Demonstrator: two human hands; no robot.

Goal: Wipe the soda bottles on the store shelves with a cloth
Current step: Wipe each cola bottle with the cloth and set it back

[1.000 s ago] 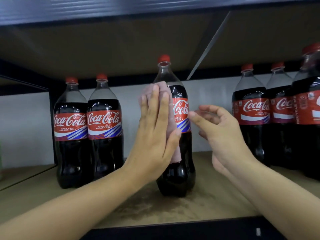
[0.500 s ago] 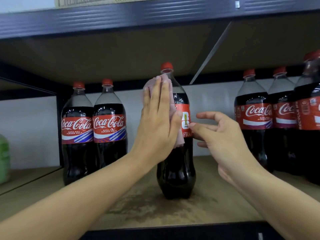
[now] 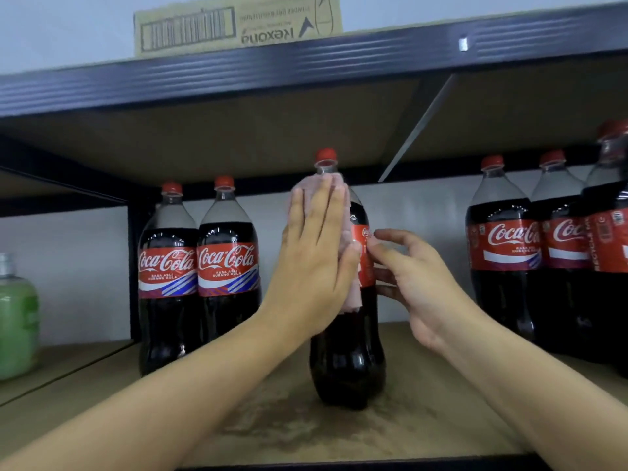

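Two bottles stand at the back on the left. The middle bottle stands straight up on the shelf, right in front of the hands, its long way going up and down. The left hand is flat, fingers straight, pressing the pink cloth on the bottle's left side. The right hand is just to the right, fingers bent, tips touching the label but holding nothing. Both are about as close. More bottles wait farther right.
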